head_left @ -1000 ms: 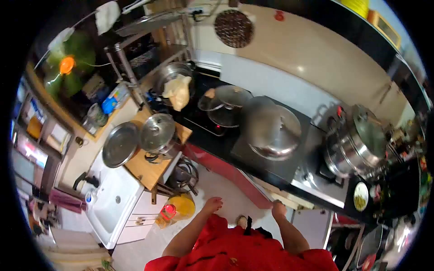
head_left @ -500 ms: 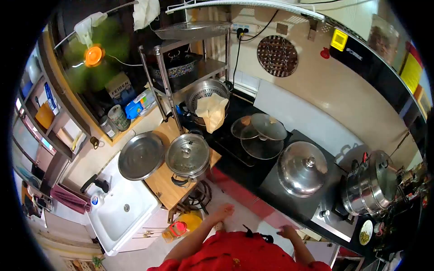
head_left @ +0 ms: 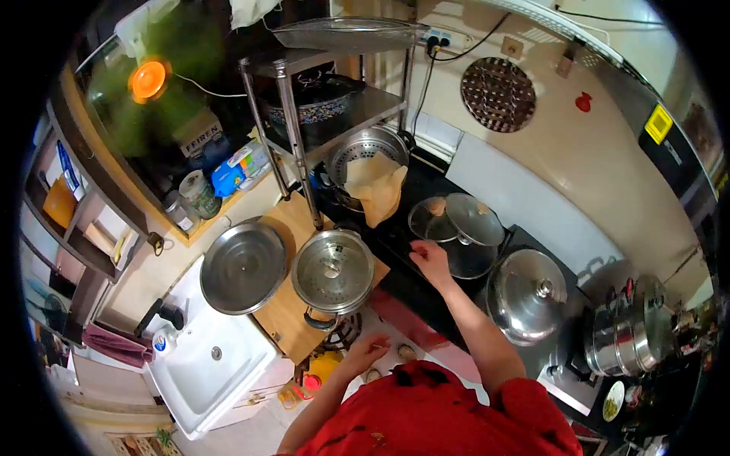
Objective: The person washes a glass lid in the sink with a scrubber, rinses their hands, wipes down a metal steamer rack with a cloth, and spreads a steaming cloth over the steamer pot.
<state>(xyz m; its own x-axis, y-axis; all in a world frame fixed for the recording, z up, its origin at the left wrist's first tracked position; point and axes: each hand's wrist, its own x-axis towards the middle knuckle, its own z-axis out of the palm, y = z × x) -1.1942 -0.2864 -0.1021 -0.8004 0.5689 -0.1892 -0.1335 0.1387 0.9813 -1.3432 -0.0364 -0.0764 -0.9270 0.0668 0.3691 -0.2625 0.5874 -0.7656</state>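
Little room shows between right hand and glass lids' rims.

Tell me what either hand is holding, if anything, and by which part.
Nothing, as far as I can see: the right hand is near the glass lids, and the left hand looks empty.

R hand over blk counter, nr glass lid, contact unclear. L hand lower, fingers loosely bent, nr SS pot on wood board; SS pan next to pot. Domed SS lid beyond R forearm.
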